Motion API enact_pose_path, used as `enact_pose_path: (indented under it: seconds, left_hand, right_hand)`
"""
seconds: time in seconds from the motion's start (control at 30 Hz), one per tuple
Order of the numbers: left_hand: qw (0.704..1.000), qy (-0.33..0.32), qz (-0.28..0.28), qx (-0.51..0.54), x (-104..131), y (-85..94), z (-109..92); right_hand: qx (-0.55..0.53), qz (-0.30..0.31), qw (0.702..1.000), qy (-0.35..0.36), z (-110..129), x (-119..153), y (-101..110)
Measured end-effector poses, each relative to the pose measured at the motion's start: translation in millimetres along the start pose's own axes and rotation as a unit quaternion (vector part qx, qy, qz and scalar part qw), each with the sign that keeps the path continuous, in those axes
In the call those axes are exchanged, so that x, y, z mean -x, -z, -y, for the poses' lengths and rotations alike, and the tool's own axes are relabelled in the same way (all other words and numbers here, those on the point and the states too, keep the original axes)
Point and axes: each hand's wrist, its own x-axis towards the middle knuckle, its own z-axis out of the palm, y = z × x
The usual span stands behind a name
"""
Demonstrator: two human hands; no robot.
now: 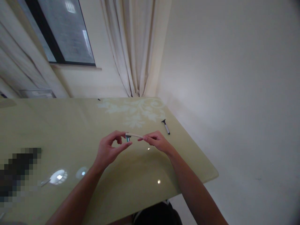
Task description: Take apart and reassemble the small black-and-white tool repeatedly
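A razor with a slim pale handle (136, 135) is held up over the table between my two hands. My left hand (108, 148) pinches its head (127, 138), which shows blue-green and dark, between thumb and fingers. The thumb and fingers of my right hand (157, 141) close on the far end of the handle, covering that end. Beyond my right hand, a second razor (166, 127) with a black head and a grey-and-black handle lies on the table.
The glossy pale green table (70, 125) has a floral pattern near its back edge and meets the wall on the right. A small dark thing (98, 99) lies at the back edge. Behind hang curtains (136, 47) beside a window. A blurred-out patch covers the left.
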Motion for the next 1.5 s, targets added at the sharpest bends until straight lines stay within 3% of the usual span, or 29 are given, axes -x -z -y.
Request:
enact_pose_path:
  seconds: [0.37, 0.57, 0.73, 1.1, 1.5]
  left_hand:
    - [0.999, 0.03, -0.022, 0.009, -1.5, 0.5, 7.0]
    - [1.0, 0.011, 0.02, -0.013, -3.3, -1.9, 0.2]
    - [1.0, 0.024, -0.004, 0.004, -3.3, -2.8, 3.4]
    - [0.999, 0.034, 0.022, -0.001, -3.6, -2.3, 4.8]
    - [0.999, 0.04, 0.008, 0.013, -4.3, -0.9, 10.1]
  right_hand:
    - [0.032, -0.011, 0.999, -0.002, 0.1, -0.3, 4.6]
    - [0.038, -0.002, 0.999, 0.007, 1.4, -0.4, 1.8]
    - [0.034, -0.012, 0.999, 0.006, 0.0, -1.7, 1.6]
    - [0.024, 0.003, 1.0, 0.008, -2.1, -2.8, -3.7]
    - [0.035, -0.023, 0.999, 0.006, -5.6, -4.0, -1.3]
